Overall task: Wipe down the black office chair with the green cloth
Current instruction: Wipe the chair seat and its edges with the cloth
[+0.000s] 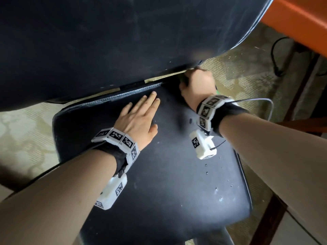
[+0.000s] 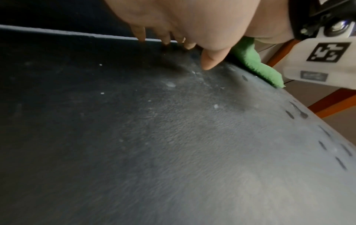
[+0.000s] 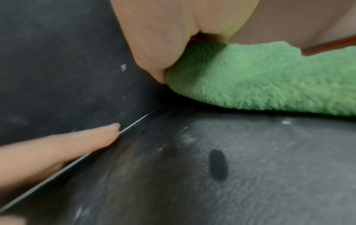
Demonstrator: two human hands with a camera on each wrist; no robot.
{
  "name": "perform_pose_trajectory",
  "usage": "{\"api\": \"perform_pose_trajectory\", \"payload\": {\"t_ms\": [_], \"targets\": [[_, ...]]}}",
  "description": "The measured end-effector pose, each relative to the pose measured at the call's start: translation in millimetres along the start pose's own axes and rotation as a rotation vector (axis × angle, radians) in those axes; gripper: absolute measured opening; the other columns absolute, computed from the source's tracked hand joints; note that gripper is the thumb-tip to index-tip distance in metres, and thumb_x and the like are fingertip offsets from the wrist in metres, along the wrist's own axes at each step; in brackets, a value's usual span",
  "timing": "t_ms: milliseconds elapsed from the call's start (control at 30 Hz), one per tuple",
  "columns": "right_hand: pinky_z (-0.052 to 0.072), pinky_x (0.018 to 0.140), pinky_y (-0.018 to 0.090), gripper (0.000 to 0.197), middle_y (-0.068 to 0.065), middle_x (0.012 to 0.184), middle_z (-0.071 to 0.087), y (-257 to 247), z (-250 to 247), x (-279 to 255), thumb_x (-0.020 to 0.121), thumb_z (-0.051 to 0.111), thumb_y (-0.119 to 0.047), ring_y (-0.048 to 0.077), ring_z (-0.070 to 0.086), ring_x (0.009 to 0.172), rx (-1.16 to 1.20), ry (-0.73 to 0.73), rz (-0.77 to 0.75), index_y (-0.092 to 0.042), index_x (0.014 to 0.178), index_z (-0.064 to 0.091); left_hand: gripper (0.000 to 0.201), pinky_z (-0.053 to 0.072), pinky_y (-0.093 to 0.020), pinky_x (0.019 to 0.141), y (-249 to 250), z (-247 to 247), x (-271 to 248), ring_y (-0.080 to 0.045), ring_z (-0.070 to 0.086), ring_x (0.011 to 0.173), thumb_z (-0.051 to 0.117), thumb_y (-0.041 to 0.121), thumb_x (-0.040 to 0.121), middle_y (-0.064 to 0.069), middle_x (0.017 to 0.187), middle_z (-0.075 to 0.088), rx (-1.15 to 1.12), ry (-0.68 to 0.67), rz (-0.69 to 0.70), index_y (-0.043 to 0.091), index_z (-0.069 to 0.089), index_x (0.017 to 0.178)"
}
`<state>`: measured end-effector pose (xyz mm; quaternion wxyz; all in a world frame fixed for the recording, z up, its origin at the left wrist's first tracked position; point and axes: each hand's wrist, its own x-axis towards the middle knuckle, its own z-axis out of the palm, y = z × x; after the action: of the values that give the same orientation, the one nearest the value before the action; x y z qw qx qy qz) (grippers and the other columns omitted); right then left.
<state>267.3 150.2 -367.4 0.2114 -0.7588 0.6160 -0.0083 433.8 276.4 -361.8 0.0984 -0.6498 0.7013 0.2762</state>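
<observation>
The black office chair fills the head view, its dusty seat (image 1: 168, 174) below and its backrest (image 1: 106, 41) above. My left hand (image 1: 139, 115) lies flat on the seat near the rear seam, fingers straight. My right hand (image 1: 196, 85) sits at the seat's rear right corner, fingers curled round the green cloth (image 3: 260, 82), which it holds against the seat edge. The head view shows only a sliver of that cloth (image 1: 218, 92); in the left wrist view the cloth (image 2: 256, 64) hangs past the seat's right edge.
Patterned beige carpet (image 1: 247, 71) surrounds the chair. An orange desk (image 1: 300, 20) with dark wooden legs stands at the right, and black cables (image 1: 276, 55) trail beneath it. White specks dot the seat's right side (image 1: 215, 190).
</observation>
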Motion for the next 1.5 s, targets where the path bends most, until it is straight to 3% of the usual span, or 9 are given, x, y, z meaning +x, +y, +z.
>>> {"api": "perform_pose_trajectory", "payload": {"t_ms": [133, 300, 467, 700, 833, 1000, 1167, 1267, 1500], "targets": [[0.046, 0.084, 0.040, 0.030, 0.023, 0.115, 0.059, 9, -3, -5, 0.092, 0.054, -0.020, 0.042, 0.056, 0.105, 0.040, 0.040, 0.176, 0.000, 0.112, 0.064, 0.072, 0.006, -0.038, 0.125, -18, 4, -11, -0.006, -0.009, 0.152, 0.039, 0.036, 0.101, 0.014, 0.163, -0.021, 0.013, -0.033, -0.039, 0.025, -0.003, 0.159], [0.046, 0.082, 0.033, 0.029, 0.016, 0.121, 0.057, -34, 29, -6, 0.089, 0.053, -0.020, 0.036, 0.056, 0.107, 0.055, -0.045, 0.004, -0.004, 0.108, 0.067, 0.072, 0.008, -0.038, 0.124, -19, 8, -7, -0.004, -0.008, 0.151, 0.041, 0.035, 0.100, 0.018, 0.162, -0.018, -0.017, -0.041, -0.062, 0.030, -0.001, 0.159], [0.049, 0.082, 0.038, 0.025, 0.017, 0.115, 0.055, -39, 32, -3, 0.089, 0.053, -0.020, 0.039, 0.055, 0.105, -0.030, -0.123, -0.132, -0.005, 0.105, 0.066, 0.071, 0.012, -0.036, 0.122, -26, 1, -3, -0.004, -0.007, 0.151, 0.039, 0.034, 0.101, 0.019, 0.162, -0.019, -0.005, -0.097, -0.051, 0.032, -0.004, 0.158], [0.048, 0.084, 0.035, 0.027, 0.016, 0.118, 0.056, -29, 27, 0, 0.088, 0.054, -0.020, 0.039, 0.055, 0.107, -0.048, -0.083, -0.019, -0.008, 0.109, 0.066, 0.074, 0.006, -0.037, 0.124, -24, 4, -2, -0.004, -0.014, 0.150, 0.036, 0.035, 0.101, 0.018, 0.160, -0.026, 0.022, -0.149, -0.057, 0.032, -0.012, 0.157], [0.047, 0.082, 0.034, 0.022, 0.016, 0.113, 0.058, -49, 40, -5, 0.088, 0.054, -0.018, 0.038, 0.056, 0.104, 0.027, -0.085, -0.107, -0.003, 0.099, 0.067, 0.076, 0.005, -0.037, 0.124, -26, 7, -1, -0.004, -0.014, 0.150, 0.037, 0.036, 0.100, 0.018, 0.159, -0.028, 0.039, -0.146, -0.054, 0.032, -0.012, 0.156], [0.046, 0.079, 0.035, 0.027, 0.016, 0.111, 0.061, -42, 26, -5, 0.093, 0.052, -0.027, 0.039, 0.058, 0.100, 0.033, -0.096, -0.195, -0.007, 0.102, 0.068, 0.074, 0.006, -0.038, 0.124, -24, 5, -3, -0.004, -0.014, 0.150, 0.037, 0.035, 0.100, 0.017, 0.160, -0.026, 0.019, -0.138, -0.054, 0.031, -0.011, 0.157], [0.044, 0.083, 0.038, 0.033, 0.021, 0.117, 0.062, 15, -9, -12, 0.091, 0.054, -0.027, 0.041, 0.056, 0.105, -0.053, 0.057, 0.097, -0.010, 0.118, 0.063, 0.071, 0.007, -0.036, 0.124, -28, 0, -11, -0.005, -0.005, 0.152, 0.041, 0.033, 0.101, 0.015, 0.164, -0.016, -0.003, -0.054, -0.018, 0.027, 0.001, 0.159], [0.047, 0.082, 0.039, 0.032, 0.024, 0.115, 0.061, 25, -13, -12, 0.090, 0.055, -0.022, 0.041, 0.056, 0.105, -0.069, 0.066, 0.225, -0.006, 0.117, 0.063, 0.071, 0.007, -0.039, 0.125, -31, -1, -13, -0.006, -0.008, 0.152, 0.040, 0.035, 0.101, 0.014, 0.163, -0.020, 0.019, -0.104, -0.025, 0.027, -0.003, 0.158], [0.048, 0.079, 0.033, 0.028, 0.018, 0.116, 0.061, -48, 32, -2, 0.087, 0.057, -0.020, 0.038, 0.059, 0.106, -0.035, -0.039, 0.076, -0.006, 0.111, 0.065, 0.072, 0.011, -0.043, 0.124, -26, -1, -7, -0.008, -0.008, 0.152, 0.040, 0.033, 0.099, 0.014, 0.163, -0.019, 0.044, -0.148, -0.054, 0.027, -0.001, 0.158]]}}
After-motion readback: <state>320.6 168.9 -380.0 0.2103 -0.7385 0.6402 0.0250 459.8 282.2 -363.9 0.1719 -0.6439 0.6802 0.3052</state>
